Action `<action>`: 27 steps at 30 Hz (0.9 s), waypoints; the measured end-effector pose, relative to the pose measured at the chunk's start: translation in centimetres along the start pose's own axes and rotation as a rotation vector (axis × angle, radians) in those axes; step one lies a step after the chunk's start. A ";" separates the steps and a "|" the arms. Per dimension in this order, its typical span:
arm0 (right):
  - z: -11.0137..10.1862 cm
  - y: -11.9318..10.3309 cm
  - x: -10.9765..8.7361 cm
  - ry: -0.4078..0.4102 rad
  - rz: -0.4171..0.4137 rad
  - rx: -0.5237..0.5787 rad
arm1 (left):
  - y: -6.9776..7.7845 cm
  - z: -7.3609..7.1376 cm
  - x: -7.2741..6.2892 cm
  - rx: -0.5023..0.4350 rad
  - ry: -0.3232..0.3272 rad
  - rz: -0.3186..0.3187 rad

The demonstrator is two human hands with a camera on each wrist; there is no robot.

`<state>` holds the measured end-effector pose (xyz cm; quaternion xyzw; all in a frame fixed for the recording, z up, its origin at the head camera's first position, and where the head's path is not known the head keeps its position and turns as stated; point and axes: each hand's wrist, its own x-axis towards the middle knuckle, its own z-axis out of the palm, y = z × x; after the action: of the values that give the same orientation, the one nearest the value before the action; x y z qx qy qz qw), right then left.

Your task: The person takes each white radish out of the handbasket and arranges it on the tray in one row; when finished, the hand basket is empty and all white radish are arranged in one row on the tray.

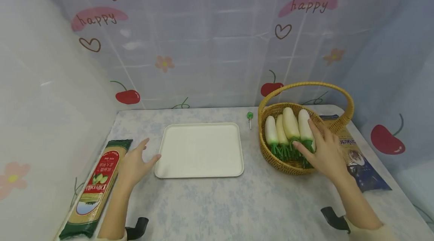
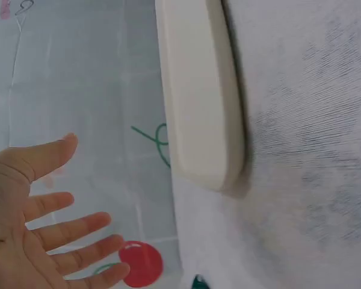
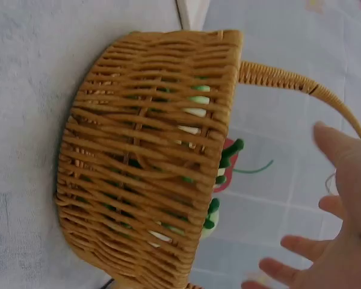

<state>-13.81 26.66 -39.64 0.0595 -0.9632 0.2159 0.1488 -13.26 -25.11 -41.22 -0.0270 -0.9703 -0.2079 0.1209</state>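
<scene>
Several white radishes (image 1: 290, 122) with green tops lie side by side in a wicker basket (image 1: 281, 165) on the right of the table. My right hand (image 1: 326, 153) is over the basket's right part, thumb and fingers spread above the radishes and gripping nothing. In the right wrist view, the hand (image 3: 343, 211) appears beyond the basket's rim, near the arched handle (image 3: 283, 78). On the left, my left hand (image 1: 133, 163) hovers with fingers apart between a white tray (image 1: 200, 150) and a pasta packet (image 1: 98, 188). The left wrist view shows that hand (image 2: 54, 229) holding nothing.
A small green lollipop (image 1: 250, 116) lies between the tray and the basket. Partly behind the basket and right arm is a brown and blue bag (image 1: 362, 165). A printed curtain (image 1: 217, 45) hangs along the table's back edge.
</scene>
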 end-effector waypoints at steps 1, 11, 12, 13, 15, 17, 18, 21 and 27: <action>0.0 0.2 0.1 0.004 -0.019 0.030 | -0.4 0.4 -0.1 -0.047 -0.027 -0.026; -0.6 3.2 2.2 0.019 -0.096 0.121 | -4.6 4.8 -0.4 -0.283 -0.102 -0.229; -0.6 3.4 2.4 0.015 -0.096 0.132 | -4.9 5.0 -0.3 -0.301 -0.096 -0.241; -0.7 3.7 2.7 0.010 -0.093 0.137 | -5.1 5.3 -0.2 -0.316 -0.089 -0.250; -0.8 4.1 3.3 -0.009 -0.077 0.156 | -5.5 5.7 0.0 -0.343 -0.074 -0.265; -0.8 4.3 4.0 -0.034 -0.058 0.155 | -5.8 6.0 0.4 -0.360 -0.060 -0.265; -0.8 4.5 4.4 -0.054 -0.043 0.151 | -5.9 6.2 0.6 -0.369 -0.053 -0.261; -0.9 4.7 5.5 -0.136 0.021 0.120 | -6.1 6.6 1.3 -0.394 -0.042 -0.239; -0.8 5.2 7.2 -0.294 0.109 0.096 | -6.3 7.1 2.3 -0.437 -0.042 -0.204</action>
<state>-21.38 31.36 -38.76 0.0451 -0.9649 0.2585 -0.0085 -17.76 -27.96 -49.47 0.0412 -0.9022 -0.4235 0.0701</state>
